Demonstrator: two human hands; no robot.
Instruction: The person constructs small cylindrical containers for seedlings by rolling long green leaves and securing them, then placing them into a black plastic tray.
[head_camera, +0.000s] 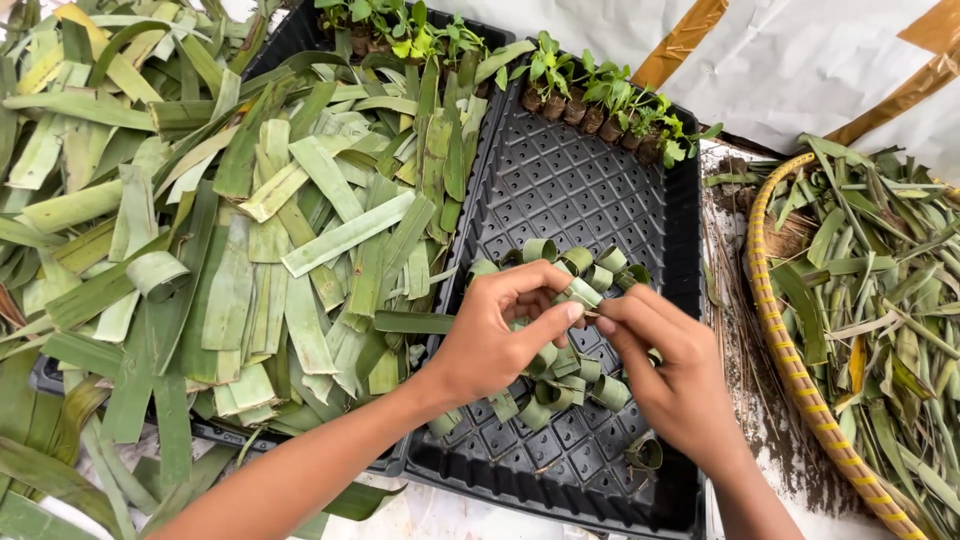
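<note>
My left hand (495, 335) and my right hand (668, 375) meet over a black plastic seedling tray (580, 180). Between the fingertips of both hands sits a small rolled ring of green leaf strip (581, 296), pinched from both sides. Several more rolled leaf rings (585, 262) lie in a loose heap on the tray just beyond and under my hands, and one ring (645, 454) lies apart near the tray's front. Small seedlings in soil plugs (600, 95) line the tray's far edge.
A big pile of cut flat green leaf strips (290, 230) covers a second tray on the left. A woven basket (790, 360) of narrow leaves stands at the right. White sheeting with tan tape (800, 60) lies behind.
</note>
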